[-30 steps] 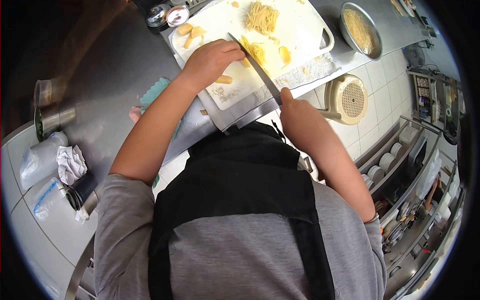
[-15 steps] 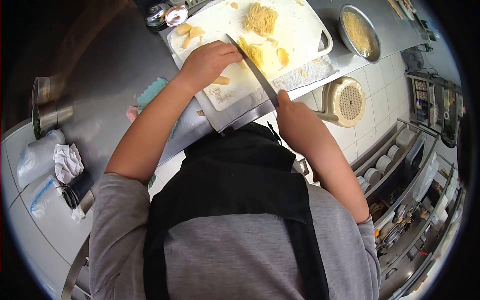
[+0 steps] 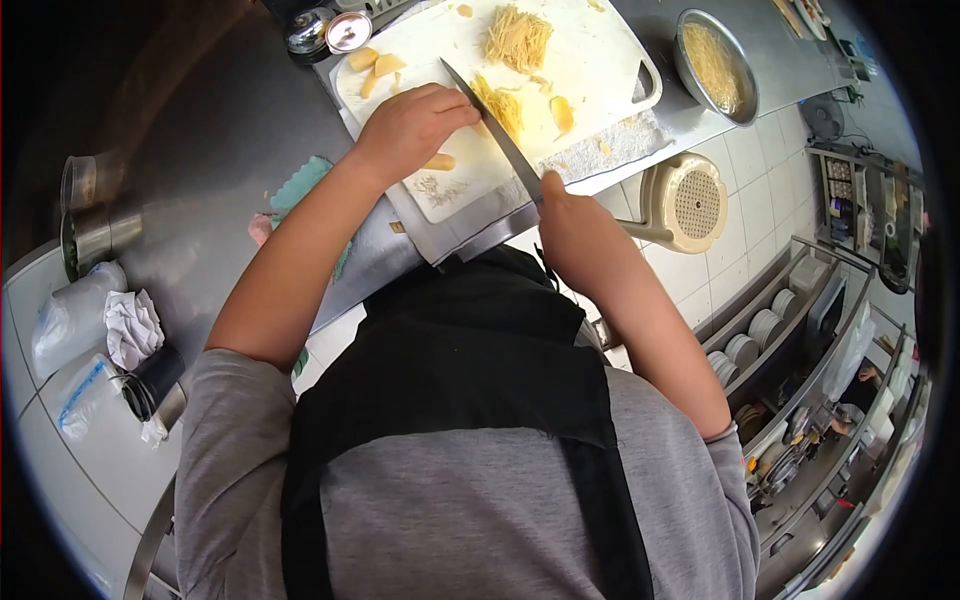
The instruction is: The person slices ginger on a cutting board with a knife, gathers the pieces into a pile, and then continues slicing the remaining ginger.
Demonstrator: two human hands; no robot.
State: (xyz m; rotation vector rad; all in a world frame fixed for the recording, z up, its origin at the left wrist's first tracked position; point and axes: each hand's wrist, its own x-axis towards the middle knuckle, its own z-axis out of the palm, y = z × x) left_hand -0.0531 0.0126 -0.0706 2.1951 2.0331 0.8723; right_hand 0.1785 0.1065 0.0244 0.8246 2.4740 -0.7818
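My right hand [image 3: 572, 222] grips the handle of a long kitchen knife [image 3: 507, 145], its blade slanting across the white cutting board [image 3: 590, 100]. Closed and curled, my left hand [image 3: 412, 130] presses down against the near-left side of the blade; the piece of peeled yellow root under its fingers is mostly hidden. Just beyond the blade lies a small heap of fresh yellow shreds [image 3: 500, 105], with a flat slice [image 3: 561, 115] to its right. Farther back is a larger pile of shreds [image 3: 518, 40]. Uncut root pieces [image 3: 375, 68] sit at the board's left, and another piece [image 3: 440, 162] below my left wrist.
A metal bowl [image 3: 716, 68] of shreds stands right of the board. White cloth [image 3: 625, 140] shows under the board. A green cloth [image 3: 300, 185] lies left of my forearm. A beige stool [image 3: 690, 203] and a dish rack [image 3: 765, 325] are at right.
My right hand has moved slightly left and up with the knife, and the blade tip has slid farther forward over the board. My left hand stays in about the same place.
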